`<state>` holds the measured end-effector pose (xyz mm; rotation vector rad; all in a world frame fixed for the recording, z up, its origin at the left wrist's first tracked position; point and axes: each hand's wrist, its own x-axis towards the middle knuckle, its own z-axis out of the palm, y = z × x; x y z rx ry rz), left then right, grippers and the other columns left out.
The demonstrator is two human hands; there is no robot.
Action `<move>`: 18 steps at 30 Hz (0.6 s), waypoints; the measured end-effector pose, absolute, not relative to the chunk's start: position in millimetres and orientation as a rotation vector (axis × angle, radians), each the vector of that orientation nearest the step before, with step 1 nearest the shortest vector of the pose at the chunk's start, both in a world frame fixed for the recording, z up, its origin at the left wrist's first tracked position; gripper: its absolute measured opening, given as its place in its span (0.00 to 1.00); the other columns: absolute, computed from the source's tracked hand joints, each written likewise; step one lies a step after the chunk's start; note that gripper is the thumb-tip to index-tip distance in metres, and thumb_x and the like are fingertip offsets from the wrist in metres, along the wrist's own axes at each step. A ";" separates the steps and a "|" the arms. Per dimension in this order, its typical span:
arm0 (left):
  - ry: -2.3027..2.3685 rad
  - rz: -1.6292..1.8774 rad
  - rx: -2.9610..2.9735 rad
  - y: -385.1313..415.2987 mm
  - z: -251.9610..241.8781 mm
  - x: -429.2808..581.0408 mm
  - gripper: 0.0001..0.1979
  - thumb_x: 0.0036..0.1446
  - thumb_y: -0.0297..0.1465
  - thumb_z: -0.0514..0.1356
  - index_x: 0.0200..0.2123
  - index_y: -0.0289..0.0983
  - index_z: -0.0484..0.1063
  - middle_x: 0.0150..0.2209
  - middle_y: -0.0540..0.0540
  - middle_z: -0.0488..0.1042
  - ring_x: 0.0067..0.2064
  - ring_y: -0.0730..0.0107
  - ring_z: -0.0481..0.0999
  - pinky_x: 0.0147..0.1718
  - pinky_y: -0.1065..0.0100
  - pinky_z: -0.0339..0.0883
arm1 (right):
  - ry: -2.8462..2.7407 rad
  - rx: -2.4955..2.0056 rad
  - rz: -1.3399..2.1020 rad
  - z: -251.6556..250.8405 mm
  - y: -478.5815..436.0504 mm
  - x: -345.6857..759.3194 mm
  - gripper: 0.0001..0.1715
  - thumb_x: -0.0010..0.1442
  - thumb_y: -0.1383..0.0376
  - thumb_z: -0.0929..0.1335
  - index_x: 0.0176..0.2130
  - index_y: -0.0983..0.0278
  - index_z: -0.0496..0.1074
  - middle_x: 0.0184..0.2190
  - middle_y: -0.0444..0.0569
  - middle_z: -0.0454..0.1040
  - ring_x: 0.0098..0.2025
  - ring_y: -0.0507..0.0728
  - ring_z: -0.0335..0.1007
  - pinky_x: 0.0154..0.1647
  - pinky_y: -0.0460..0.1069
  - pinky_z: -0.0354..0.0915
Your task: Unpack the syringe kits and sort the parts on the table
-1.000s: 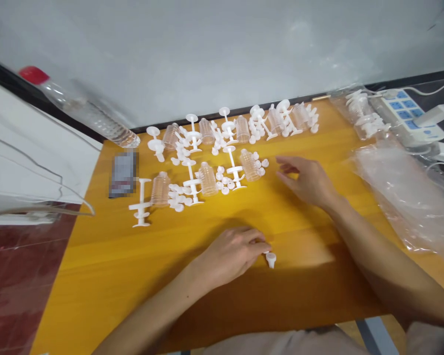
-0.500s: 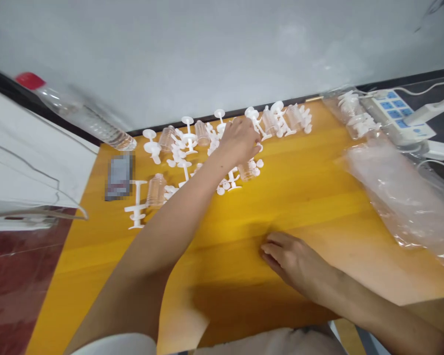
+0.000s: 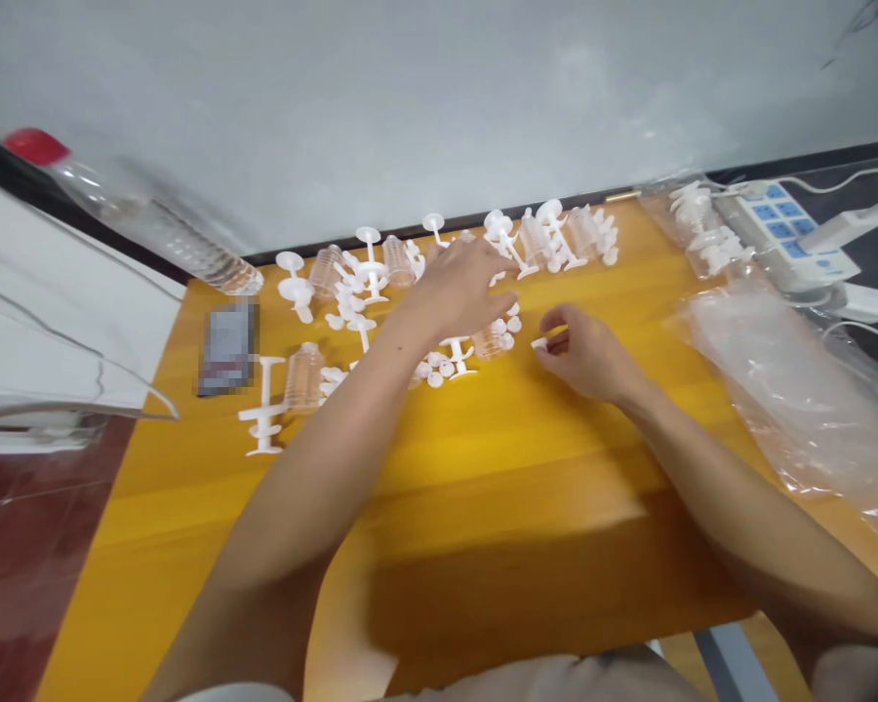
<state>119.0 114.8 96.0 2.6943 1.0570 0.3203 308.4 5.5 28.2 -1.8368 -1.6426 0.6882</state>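
Several sets of white plastic plungers, clear ribbed barrels and small white caps lie along the back of the yellow wooden table. My left hand reaches over the middle sets, fingers apart, with nothing visible in it. Right of it, my right hand pinches a small white piece between its fingertips, just above the table. Near the hands lie a clear barrel and a white plunger. Farther left are another barrel and plunger.
A water bottle with a red cap and a blurred-out flat item are at the left. On the right lie a plastic bag, a bag of white parts and a power strip with cables.
My right hand has moved up and away from me, near the parts, and a white piece now shows at its fingertips. My left hand has shifted slightly left and its fingers have spread.
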 end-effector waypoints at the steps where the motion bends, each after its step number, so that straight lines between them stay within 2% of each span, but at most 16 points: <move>1: 1.049 0.393 2.664 104.2 98.9 108.3 0.20 0.67 0.38 0.59 0.58 0.40 0.77 0.58 0.40 0.76 0.61 0.49 0.72 0.64 0.44 0.57 | -1.670 -1.895 0.666 27.8 11.8 306.6 0.16 0.59 0.68 0.71 0.48 0.66 0.73 0.36 0.51 0.79 0.34 0.56 0.77 0.41 0.52 0.73; 5: 0.982 0.506 2.570 53.2 95.7 68.1 0.19 0.70 0.38 0.58 0.60 0.42 0.75 0.59 0.42 0.77 0.60 0.54 0.74 0.64 0.47 0.59 | -1.846 -1.960 0.586 30.1 25.6 303.7 0.06 0.58 0.71 0.71 0.39 0.68 0.77 0.48 0.58 0.77 0.37 0.56 0.75 0.45 0.51 0.71; 8: 0.938 0.491 2.546 15.0 80.2 48.2 0.19 0.70 0.37 0.59 0.60 0.40 0.75 0.60 0.41 0.77 0.61 0.54 0.74 0.63 0.49 0.61 | -1.951 -1.952 0.548 34.6 30.5 304.8 0.07 0.59 0.72 0.70 0.38 0.67 0.80 0.51 0.58 0.75 0.39 0.56 0.76 0.49 0.52 0.70; 12: 0.802 0.393 2.484 -23.6 59.1 39.1 0.17 0.70 0.37 0.60 0.59 0.40 0.75 0.56 0.43 0.80 0.56 0.58 0.78 0.60 0.53 0.64 | -1.984 -1.975 0.567 41.1 39.1 302.4 0.13 0.58 0.70 0.72 0.44 0.67 0.78 0.47 0.56 0.78 0.40 0.58 0.76 0.48 0.52 0.69; 15: 0.731 0.319 2.444 -38.5 51.9 40.2 0.17 0.70 0.38 0.60 0.58 0.41 0.76 0.54 0.44 0.81 0.53 0.58 0.79 0.57 0.54 0.66 | -1.918 -2.026 0.624 45.0 44.5 296.9 0.15 0.56 0.67 0.74 0.44 0.66 0.74 0.39 0.52 0.79 0.39 0.58 0.76 0.44 0.51 0.69; 18: 0.713 0.289 2.421 -43.9 50.0 41.8 0.17 0.70 0.38 0.61 0.58 0.41 0.76 0.53 0.44 0.81 0.53 0.58 0.79 0.56 0.54 0.66 | -1.796 -2.007 0.720 48.8 41.2 293.8 0.18 0.55 0.65 0.75 0.44 0.64 0.70 0.35 0.49 0.79 0.37 0.57 0.77 0.39 0.50 0.69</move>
